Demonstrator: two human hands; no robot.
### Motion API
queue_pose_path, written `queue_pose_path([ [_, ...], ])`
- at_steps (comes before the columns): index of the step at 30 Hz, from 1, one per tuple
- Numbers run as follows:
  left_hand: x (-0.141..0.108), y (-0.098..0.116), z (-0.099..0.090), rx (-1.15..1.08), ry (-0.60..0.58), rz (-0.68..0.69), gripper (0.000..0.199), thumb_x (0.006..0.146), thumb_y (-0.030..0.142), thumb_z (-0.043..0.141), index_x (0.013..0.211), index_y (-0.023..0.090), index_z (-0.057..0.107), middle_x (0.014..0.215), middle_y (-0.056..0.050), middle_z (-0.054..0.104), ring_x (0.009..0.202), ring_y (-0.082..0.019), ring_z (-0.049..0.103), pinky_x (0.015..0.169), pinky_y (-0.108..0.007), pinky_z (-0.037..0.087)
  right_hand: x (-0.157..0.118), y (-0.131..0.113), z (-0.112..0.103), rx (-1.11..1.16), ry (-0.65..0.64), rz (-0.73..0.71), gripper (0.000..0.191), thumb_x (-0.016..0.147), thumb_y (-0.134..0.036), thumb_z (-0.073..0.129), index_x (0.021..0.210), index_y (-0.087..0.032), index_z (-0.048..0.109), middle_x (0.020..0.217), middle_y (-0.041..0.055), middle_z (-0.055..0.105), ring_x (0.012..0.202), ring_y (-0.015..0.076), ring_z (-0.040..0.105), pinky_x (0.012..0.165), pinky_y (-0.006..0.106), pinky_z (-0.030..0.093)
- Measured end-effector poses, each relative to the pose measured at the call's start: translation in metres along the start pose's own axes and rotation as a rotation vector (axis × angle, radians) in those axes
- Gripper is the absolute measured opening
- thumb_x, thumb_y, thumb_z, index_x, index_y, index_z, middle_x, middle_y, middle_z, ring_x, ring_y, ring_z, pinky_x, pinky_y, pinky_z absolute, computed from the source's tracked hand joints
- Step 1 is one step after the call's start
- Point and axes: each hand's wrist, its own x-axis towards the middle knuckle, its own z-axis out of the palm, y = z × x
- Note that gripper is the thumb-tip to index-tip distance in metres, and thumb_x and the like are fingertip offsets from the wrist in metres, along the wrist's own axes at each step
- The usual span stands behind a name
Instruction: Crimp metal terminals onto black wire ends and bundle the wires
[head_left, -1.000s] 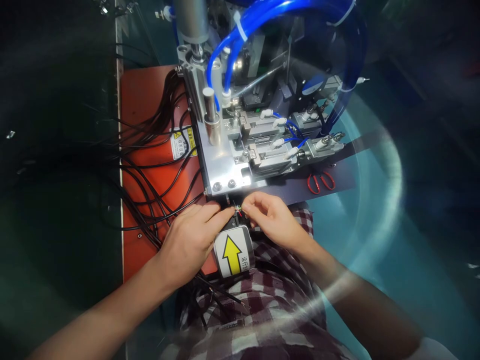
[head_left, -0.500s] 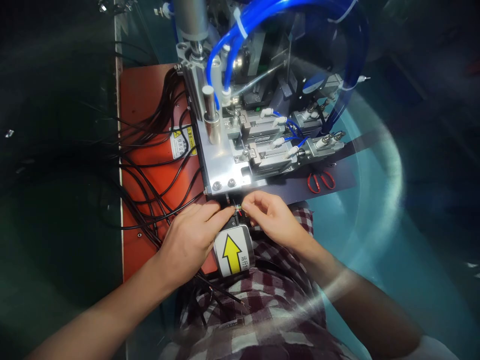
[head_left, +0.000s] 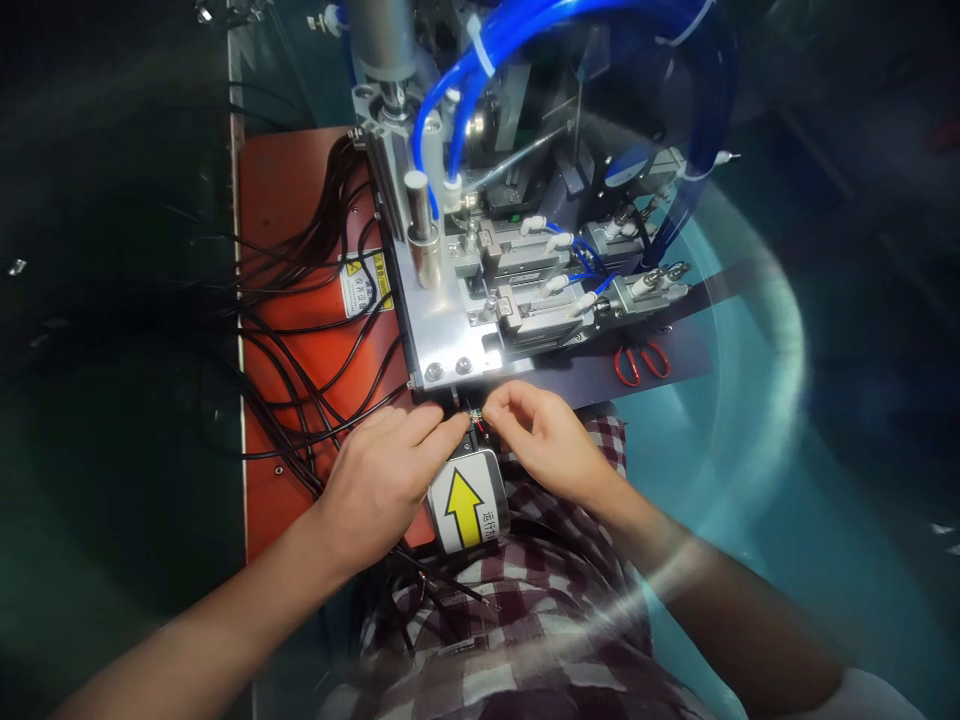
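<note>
My left hand (head_left: 394, 455) is closed in a pinch at the near edge of the machine (head_left: 442, 350), on the end of a cable whose fine coloured wires (head_left: 476, 417) fan out past the fingertips. Opposite it, my right hand (head_left: 544, 440) also pinches, thumb against forefinger, at the other end of those thin wires. Red and pale strands show in the small gap between the hands. Just below the fingers is a white label with a yellow arrow (head_left: 465, 505), fixed on a rounded dark part.
Several black cables (head_left: 300, 370) run across the orange base plate (head_left: 289, 200) on the left. Red-handled scissors (head_left: 641, 365) lie at the right on a dark plate. Blue air hoses (head_left: 540, 20) arch above metal cylinders (head_left: 547, 310). Loose cable ends (head_left: 450, 580) hang over the checked cloth (head_left: 525, 640).
Both hands stay almost in place. The fingers shift very slightly around the wires.
</note>
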Motion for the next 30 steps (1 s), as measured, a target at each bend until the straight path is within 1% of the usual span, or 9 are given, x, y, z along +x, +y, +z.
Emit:
queue_pose_path([
  [4, 0.0011, 0.0009, -0.0008, 0.064, 0.015, 0.02, 0.027, 0.091, 0.012, 0.039, 0.105, 0.012, 0.063, 0.077, -0.006, 0.064, 0.062, -0.017, 0.052, 0.057, -0.031, 0.04, -0.001, -0.0051, -0.0015, -0.069, 0.016, -0.006, 0.018, 0.088, -0.03, 0.047, 0.075, -0.019, 0.053, 0.067, -0.0021, 0.054, 0.06, 0.0111, 0.048, 0.058, 0.025, 0.038],
  [9, 0.0, 0.0003, -0.0003, 0.042, 0.015, 0.014, 0.027, 0.091, 0.011, 0.039, 0.105, 0.012, 0.062, 0.081, -0.007, 0.065, 0.067, -0.017, 0.055, 0.061, -0.03, 0.042, 0.0012, 0.0009, -0.0012, 0.075, -0.038, 0.014, 0.018, 0.087, -0.032, 0.048, 0.076, -0.019, 0.053, 0.065, -0.0028, 0.05, 0.056, 0.0102, 0.044, 0.053, 0.024, 0.037],
  [12, -0.0003, 0.0002, 0.0001, 0.032, 0.017, 0.011, 0.028, 0.09, 0.01, 0.039, 0.106, 0.013, 0.062, 0.083, -0.007, 0.065, 0.069, -0.017, 0.057, 0.061, -0.03, 0.043, 0.0024, 0.0039, -0.0008, 0.113, -0.047, 0.013, 0.018, 0.087, -0.033, 0.049, 0.077, -0.019, 0.053, 0.065, -0.0027, 0.05, 0.056, 0.01, 0.043, 0.053, 0.024, 0.038],
  [23, -0.0009, -0.0002, 0.0007, 0.024, 0.004, 0.002, 0.028, 0.09, 0.01, 0.04, 0.108, 0.012, 0.061, 0.084, -0.007, 0.065, 0.069, -0.018, 0.056, 0.061, -0.031, 0.042, 0.0008, 0.002, -0.0013, 0.079, -0.031, 0.007, 0.017, 0.087, -0.031, 0.048, 0.076, -0.018, 0.052, 0.066, -0.0026, 0.051, 0.057, 0.0101, 0.044, 0.055, 0.024, 0.039],
  [28, -0.0013, -0.0002, 0.001, 0.03, 0.003, 0.005, 0.029, 0.09, 0.011, 0.038, 0.109, 0.014, 0.06, 0.084, -0.007, 0.065, 0.069, -0.018, 0.055, 0.062, -0.03, 0.042, -0.0001, -0.0012, 0.0015, -0.012, 0.025, 0.014, 0.019, 0.087, -0.03, 0.048, 0.074, -0.018, 0.054, 0.066, -0.0007, 0.055, 0.06, 0.0116, 0.048, 0.06, 0.025, 0.041],
  [30, -0.0009, -0.0002, 0.0011, 0.033, 0.008, 0.011, 0.029, 0.09, 0.01, 0.039, 0.109, 0.013, 0.06, 0.084, -0.008, 0.065, 0.069, -0.018, 0.055, 0.062, -0.031, 0.042, 0.0, -0.0012, 0.0023, -0.021, 0.04, 0.024, 0.02, 0.086, -0.03, 0.048, 0.072, -0.018, 0.054, 0.065, -0.0005, 0.056, 0.059, 0.0119, 0.049, 0.058, 0.025, 0.041],
])
